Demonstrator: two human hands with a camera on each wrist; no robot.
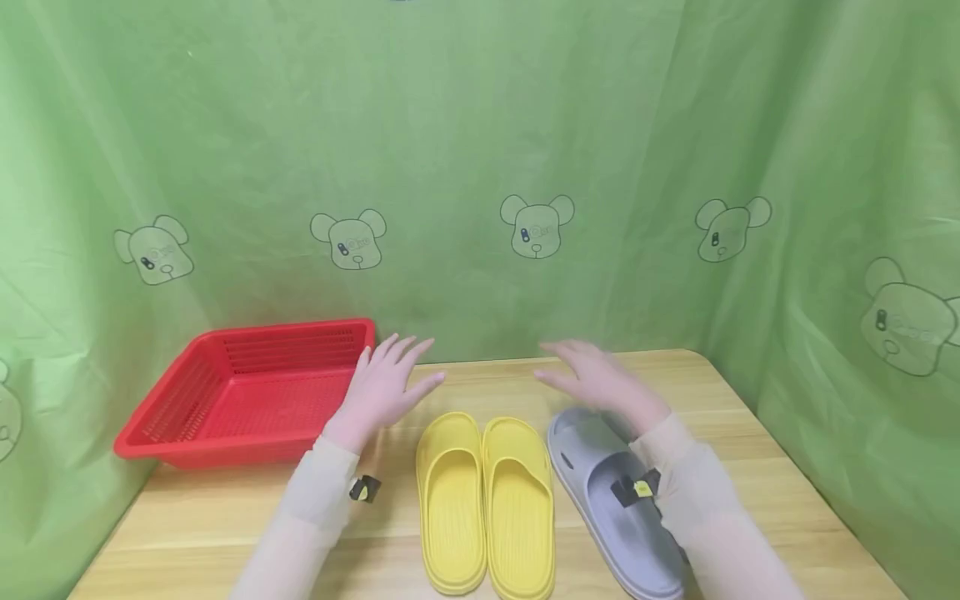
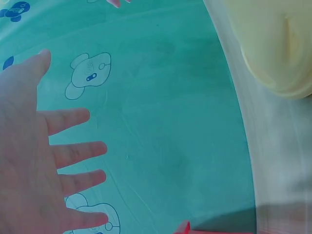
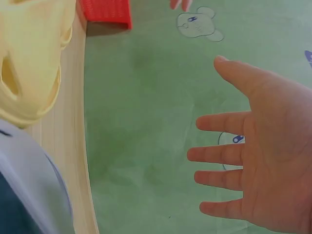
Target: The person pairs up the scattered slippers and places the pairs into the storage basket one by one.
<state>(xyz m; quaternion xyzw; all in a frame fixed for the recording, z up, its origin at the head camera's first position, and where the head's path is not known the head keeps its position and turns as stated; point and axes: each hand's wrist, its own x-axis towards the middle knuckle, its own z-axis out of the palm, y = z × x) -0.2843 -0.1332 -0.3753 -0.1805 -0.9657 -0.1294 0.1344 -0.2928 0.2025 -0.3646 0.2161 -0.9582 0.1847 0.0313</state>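
Two yellow slippers, the left one [image 1: 454, 508] and the right one [image 1: 519, 517], lie side by side on the table, toes pointing away. To their right, a grey-purple slipper [image 1: 588, 454] lies at a slant, partly hidden by my right forearm; whether a second one lies beneath the arm I cannot tell. My left hand [image 1: 382, 387] hovers near the right edge of the red basket [image 1: 247, 450], fingers spread and holding nothing. Above the toe of the grey-purple slipper, my right hand [image 1: 600, 379] is raised with straight fingers, also holding nothing; its palm [image 3: 278, 156] shows in the right wrist view.
The basket has slotted walls and stands at the table's back left. The wooden table [image 1: 780, 500] has a rounded far right corner. Behind and on both sides hangs a green curtain [image 1: 450, 108] printed with bear heads. Dark straps with small yellow tags sit on both wrists.
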